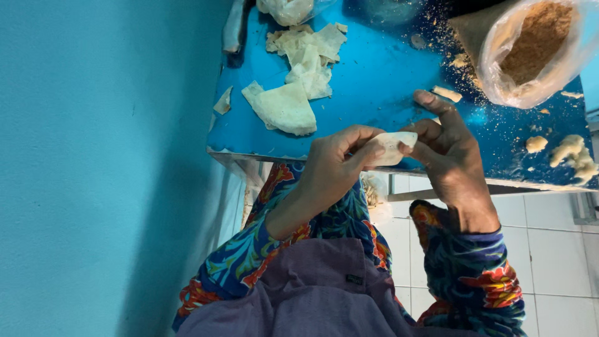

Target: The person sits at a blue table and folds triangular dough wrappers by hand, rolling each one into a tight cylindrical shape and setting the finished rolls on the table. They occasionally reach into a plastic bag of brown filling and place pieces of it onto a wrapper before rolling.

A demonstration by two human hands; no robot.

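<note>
From the head camera, you held a small pale dough wrapper [392, 148] between both hands, just above the near edge of the blue table [374, 81]. Your left hand [337, 168] pinched its left end with thumb and curled fingers; your right hand [446, 153] pinched the other end, forefinger stretched out over the table. The piece looked partly folded, so I judged the shaping under way, not finished. A pile of flat wrappers [299, 75] lay well apart on the table, seemingly unused, and a plastic bag of brown crumbs [530, 47] stood open at the right.
</note>
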